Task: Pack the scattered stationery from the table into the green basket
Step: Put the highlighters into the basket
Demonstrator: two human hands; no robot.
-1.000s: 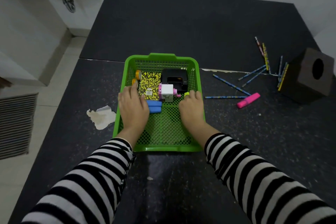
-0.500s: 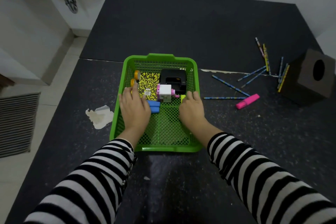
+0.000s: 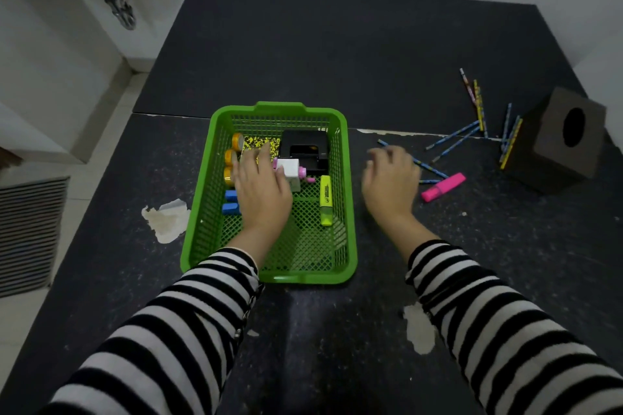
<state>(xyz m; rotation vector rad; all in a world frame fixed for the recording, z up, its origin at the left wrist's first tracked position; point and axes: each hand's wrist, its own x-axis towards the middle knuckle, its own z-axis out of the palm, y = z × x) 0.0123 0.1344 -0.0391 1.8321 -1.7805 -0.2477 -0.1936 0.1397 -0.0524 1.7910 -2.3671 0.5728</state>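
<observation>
Peeling dark speckled table (image 3: 371,54)

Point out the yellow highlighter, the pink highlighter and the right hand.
yellow highlighter (image 3: 325,201): head view, middle of its barrel.
pink highlighter (image 3: 443,187): head view, middle of its body.
right hand (image 3: 391,185): head view, back of the hand.

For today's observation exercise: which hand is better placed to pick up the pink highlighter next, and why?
The right hand. It hovers open over the table just beside the pink highlighter, while the left hand is inside the green basket, farther away.
</observation>
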